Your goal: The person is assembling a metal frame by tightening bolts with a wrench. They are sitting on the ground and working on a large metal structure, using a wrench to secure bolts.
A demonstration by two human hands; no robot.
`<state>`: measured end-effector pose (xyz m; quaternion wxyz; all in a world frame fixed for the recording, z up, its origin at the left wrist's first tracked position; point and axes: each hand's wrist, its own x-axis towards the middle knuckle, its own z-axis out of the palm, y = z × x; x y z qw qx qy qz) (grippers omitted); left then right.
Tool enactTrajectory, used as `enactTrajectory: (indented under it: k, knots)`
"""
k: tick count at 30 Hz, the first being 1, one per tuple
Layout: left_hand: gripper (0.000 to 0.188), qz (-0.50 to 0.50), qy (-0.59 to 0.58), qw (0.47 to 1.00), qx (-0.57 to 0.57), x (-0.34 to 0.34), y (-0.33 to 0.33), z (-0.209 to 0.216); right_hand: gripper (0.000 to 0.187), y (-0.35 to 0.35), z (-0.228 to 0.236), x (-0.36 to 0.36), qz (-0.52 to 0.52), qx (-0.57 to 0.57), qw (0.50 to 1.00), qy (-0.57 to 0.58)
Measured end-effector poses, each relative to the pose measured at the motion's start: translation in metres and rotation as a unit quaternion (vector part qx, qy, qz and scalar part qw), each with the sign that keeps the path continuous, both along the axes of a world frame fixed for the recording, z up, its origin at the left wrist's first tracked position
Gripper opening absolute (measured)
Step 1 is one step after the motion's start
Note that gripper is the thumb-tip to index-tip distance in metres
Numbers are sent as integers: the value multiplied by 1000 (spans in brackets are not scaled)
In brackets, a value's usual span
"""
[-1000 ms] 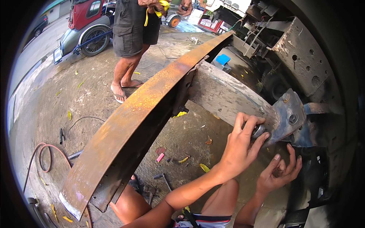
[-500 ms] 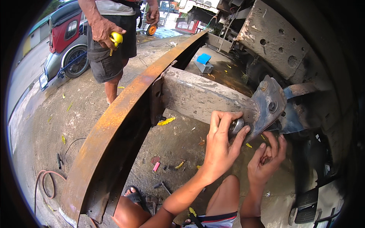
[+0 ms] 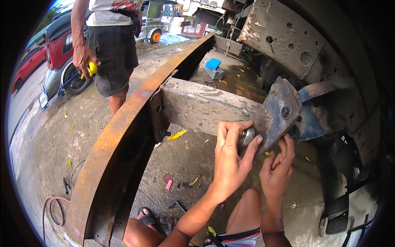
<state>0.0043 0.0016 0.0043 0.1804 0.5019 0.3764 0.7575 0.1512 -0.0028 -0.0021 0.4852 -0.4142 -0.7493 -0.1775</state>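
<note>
Concrete (image 3: 195, 150) below; your left hand (image 3: 230, 158) pinches one metal cylinder (image 3: 248, 136); right hand (image 3: 277, 166) curls, one bracket (image 3: 280, 108) above its fingers (image 3: 288, 149), grip unclear.

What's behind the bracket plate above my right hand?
Bluish steel pieces show right of the bracket plate; your right hand is by its lower edge. Anything directly behind is covered.

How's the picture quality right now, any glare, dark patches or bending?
Head view: fisheye bending, with a black rim around the picture; head view: the rusty steel beam has near-black shadow along its inner side; head view: brightness washes out part of the background at top center; head view: left hand and right hand look fairly sharp.
</note>
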Motion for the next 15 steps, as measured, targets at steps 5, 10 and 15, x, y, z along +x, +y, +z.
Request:
enactTrajectory:
  k: [5,10,15]
  knots:
    - [35,-13,-16,1000,7,4,3,-1,59,-3,-2,5,-8,35,998,-51]
    - [34,-3,2,1000,-5,1,0,-1,58,-11,1,-2,59,39,997,39]
    - [34,-3,0,1000,-5,1,1,-1,59,-3,3,-5,25,-5,999,20]
